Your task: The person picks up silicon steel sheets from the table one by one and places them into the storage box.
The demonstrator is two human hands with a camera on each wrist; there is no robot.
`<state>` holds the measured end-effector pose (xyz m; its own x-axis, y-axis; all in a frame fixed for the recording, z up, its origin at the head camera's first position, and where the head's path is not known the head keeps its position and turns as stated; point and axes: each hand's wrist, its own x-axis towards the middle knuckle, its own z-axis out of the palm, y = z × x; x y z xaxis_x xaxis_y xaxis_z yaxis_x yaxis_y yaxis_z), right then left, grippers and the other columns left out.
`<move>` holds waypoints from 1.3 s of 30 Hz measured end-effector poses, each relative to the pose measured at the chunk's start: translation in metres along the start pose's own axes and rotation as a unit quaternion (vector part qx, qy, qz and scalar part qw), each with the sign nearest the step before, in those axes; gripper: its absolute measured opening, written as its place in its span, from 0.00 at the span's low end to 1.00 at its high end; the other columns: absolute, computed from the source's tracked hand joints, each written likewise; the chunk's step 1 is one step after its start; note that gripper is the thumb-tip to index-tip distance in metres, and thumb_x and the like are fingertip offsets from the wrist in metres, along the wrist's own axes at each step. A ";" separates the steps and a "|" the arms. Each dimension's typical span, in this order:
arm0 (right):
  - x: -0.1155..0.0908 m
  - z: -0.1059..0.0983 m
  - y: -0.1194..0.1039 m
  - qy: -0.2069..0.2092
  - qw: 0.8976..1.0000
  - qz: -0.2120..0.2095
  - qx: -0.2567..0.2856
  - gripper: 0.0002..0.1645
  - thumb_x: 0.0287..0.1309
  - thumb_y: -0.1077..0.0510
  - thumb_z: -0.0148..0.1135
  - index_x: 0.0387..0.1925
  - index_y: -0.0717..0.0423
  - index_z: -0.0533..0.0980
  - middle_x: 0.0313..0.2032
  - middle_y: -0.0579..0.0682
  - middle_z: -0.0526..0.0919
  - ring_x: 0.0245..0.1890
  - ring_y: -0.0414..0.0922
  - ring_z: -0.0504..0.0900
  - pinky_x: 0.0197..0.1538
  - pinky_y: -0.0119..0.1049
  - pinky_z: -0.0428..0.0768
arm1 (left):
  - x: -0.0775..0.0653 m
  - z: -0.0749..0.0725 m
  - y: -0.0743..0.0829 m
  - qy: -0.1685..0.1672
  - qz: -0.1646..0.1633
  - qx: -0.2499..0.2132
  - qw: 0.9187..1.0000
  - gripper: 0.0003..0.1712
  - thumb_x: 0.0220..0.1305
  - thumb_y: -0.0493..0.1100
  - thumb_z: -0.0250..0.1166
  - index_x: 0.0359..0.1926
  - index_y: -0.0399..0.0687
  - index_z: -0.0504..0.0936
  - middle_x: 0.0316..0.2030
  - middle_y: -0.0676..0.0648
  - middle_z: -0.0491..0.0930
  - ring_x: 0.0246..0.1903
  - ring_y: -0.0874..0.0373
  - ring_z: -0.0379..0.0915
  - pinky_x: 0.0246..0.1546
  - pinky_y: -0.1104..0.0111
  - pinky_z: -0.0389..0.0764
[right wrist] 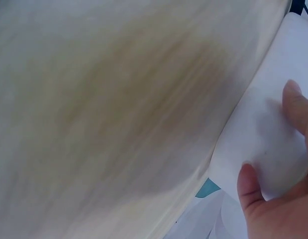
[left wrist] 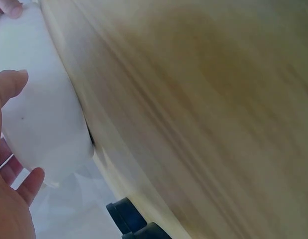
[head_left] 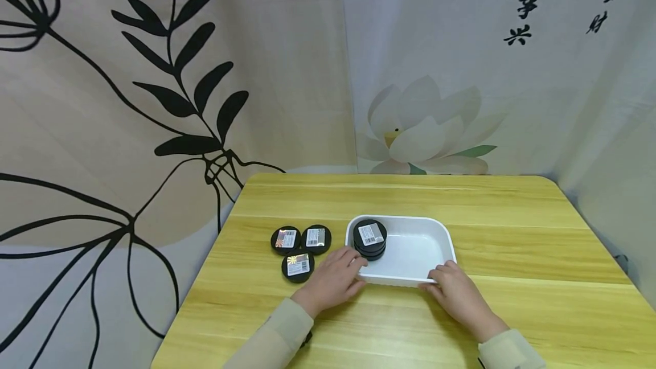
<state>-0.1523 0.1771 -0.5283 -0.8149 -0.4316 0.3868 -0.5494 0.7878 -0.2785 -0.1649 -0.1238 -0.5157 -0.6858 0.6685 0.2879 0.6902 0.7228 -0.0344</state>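
A white rectangular tray (head_left: 410, 273) stands on the wooden table. My left hand (head_left: 334, 279) holds its front left corner, fingertips over the rim and thumb at the front wall. At the front right corner my right hand (head_left: 458, 295) grips the rim, its thumb low on the outer wall. Inside the tray's left end sits a stack of flat round black containers (head_left: 370, 238), the top one bearing a white label. Just left of the tray, 3 more labelled black containers lie close together: one at the back left (head_left: 285, 239), one at the back right (head_left: 316, 239), one in front (head_left: 298, 266).
The table (head_left: 512, 232) has light wood grain and reaches to a fabric backdrop (head_left: 297, 73) printed with black plants, a lotus and characters. Two of the black containers (left wrist: 128, 215) show at the bottom of the left wrist view.
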 end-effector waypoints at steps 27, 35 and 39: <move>0.000 0.002 0.002 -0.003 1.000 0.005 -0.002 0.11 0.42 0.50 0.72 0.18 0.44 0.75 0.20 0.32 0.70 0.25 0.37 0.62 0.29 0.31 0.65 | -0.010 -0.010 -0.016 -0.007 -0.039 0.013 0.999 0.31 0.60 0.60 0.56 0.59 0.49 0.67 0.54 0.51 0.66 0.57 0.56 0.57 0.62 0.62 0.54; 0.000 0.002 0.003 -0.001 1.000 0.005 -0.002 0.11 0.41 0.49 0.72 0.19 0.44 0.76 0.20 0.32 0.71 0.25 0.37 0.62 0.29 0.31 0.66 | -0.012 -0.014 -0.021 -0.007 -0.050 0.006 0.999 0.32 0.61 0.61 0.55 0.60 0.50 0.66 0.53 0.52 0.66 0.57 0.57 0.56 0.62 0.63 0.51; -0.001 0.002 0.003 0.000 1.000 0.001 -0.001 0.11 0.41 0.49 0.72 0.19 0.45 0.76 0.20 0.33 0.71 0.25 0.37 0.62 0.29 0.31 0.66 | -0.016 -0.014 -0.024 -0.009 -0.056 0.009 0.998 0.32 0.61 0.60 0.55 0.61 0.48 0.66 0.54 0.51 0.66 0.58 0.55 0.56 0.62 0.60 0.53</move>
<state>-0.1535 0.1787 -0.5309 -0.8160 -0.4298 0.3865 -0.5473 0.7895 -0.2777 -0.1676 -0.1546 -0.5059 -0.7631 0.5858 0.2729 0.6043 0.7965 -0.0201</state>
